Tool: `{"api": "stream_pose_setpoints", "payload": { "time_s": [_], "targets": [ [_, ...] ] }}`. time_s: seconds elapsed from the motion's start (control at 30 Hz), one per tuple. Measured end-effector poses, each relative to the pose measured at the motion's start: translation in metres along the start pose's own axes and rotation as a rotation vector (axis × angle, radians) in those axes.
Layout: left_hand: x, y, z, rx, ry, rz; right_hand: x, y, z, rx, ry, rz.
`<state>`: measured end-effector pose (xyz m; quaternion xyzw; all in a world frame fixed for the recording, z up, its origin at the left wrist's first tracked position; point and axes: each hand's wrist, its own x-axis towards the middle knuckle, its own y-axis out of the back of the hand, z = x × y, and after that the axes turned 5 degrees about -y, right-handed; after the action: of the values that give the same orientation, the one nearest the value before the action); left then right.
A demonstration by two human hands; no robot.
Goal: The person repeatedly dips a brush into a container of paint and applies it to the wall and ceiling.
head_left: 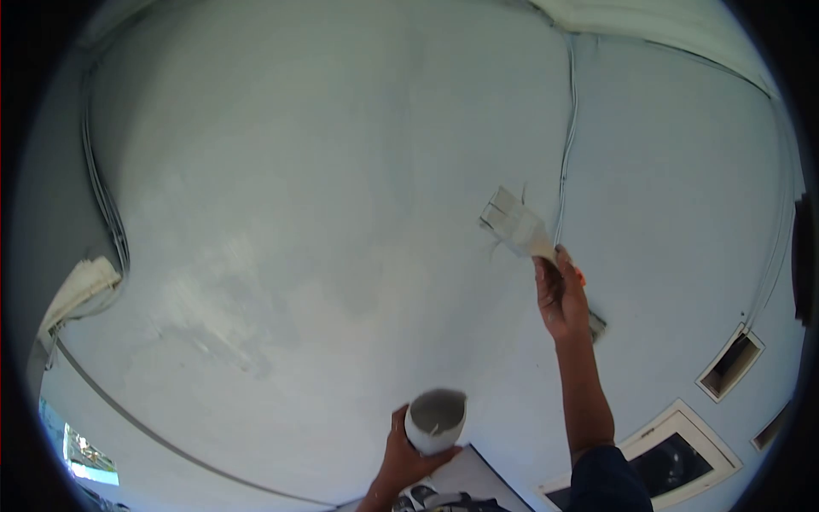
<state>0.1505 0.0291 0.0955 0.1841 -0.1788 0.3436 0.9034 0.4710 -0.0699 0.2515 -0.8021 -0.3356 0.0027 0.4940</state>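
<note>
I see the right hand [561, 299] raised high, gripping a wide paintbrush [517, 225] with its bristles against the pale blue ceiling [324, 171], beside a cable [566, 136]. Lower down, the left hand [406, 456] clasps a small white paint cup [435, 420].

The pale blue wall [341, 171] fills the view and carries everything fixed to it. A thin cable [567, 128] runs down it right of centre. A bundle of cables [102, 196] hangs near its left edge. Patchy paint [222, 316] marks its lower left.
</note>
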Motion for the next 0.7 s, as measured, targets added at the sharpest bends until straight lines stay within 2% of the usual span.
{"api": "stream_pose_setpoints", "payload": {
  "time_s": [0.1, 0.17, 0.23, 0.33, 0.4, 0.63, 0.7],
  "targets": [
    [-0.018, 0.012, 0.009, -0.028, 0.139, 0.032, 0.054, -0.055, -0.025, -0.287, 0.341, -0.088],
    [-0.026, 0.016, 0.003, -0.111, 0.162, 0.087, 0.094, -0.096, -0.051, -0.752, 0.701, -0.258],
    [-0.036, 0.023, -0.017, -0.045, 0.128, 0.127, 0.136, -0.131, -0.071, -1.156, 1.200, -0.320],
    [-0.039, 0.032, -0.016, 0.024, 0.212, 0.180, 0.180, -0.185, -0.085, -1.142, 1.293, -0.402],
    [-0.042, 0.032, -0.032, -0.032, 0.224, 0.236, 0.196, -0.216, -0.090, -1.282, 1.377, -0.456],
    [-0.043, 0.041, -0.059, 0.031, 0.230, 0.328, 0.242, -0.266, -0.088, -1.307, 1.422, -0.623],
    [-0.043, 0.045, -0.061, 0.007, 0.226, 0.342, 0.238, -0.262, -0.093, -1.443, 1.302, -0.678]
  ]
}}
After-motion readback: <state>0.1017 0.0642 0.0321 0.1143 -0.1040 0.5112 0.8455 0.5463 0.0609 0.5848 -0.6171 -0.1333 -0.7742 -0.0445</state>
